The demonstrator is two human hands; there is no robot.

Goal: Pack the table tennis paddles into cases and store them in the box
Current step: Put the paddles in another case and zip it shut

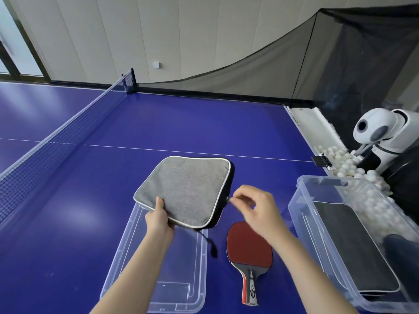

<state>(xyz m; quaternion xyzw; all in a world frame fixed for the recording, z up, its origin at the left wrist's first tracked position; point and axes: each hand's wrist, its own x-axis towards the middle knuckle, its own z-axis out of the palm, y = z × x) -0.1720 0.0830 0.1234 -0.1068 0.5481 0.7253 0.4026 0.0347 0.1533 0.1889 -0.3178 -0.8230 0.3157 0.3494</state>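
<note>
While the left hand (158,219) grips the near-left corner of the grey paddle case (186,189), thumb on top and fingers curled beneath, the right hand (258,209) pinches the zipper pull (228,199) at the case's 3 o'clock edge. The red paddle (249,245) lies flat on the blue table (181,128) at 6 o'clock of that nearer right hand, handle toward the person. At 3 o'clock, the clear box (301,214) holds a black case (353,245).
</note>
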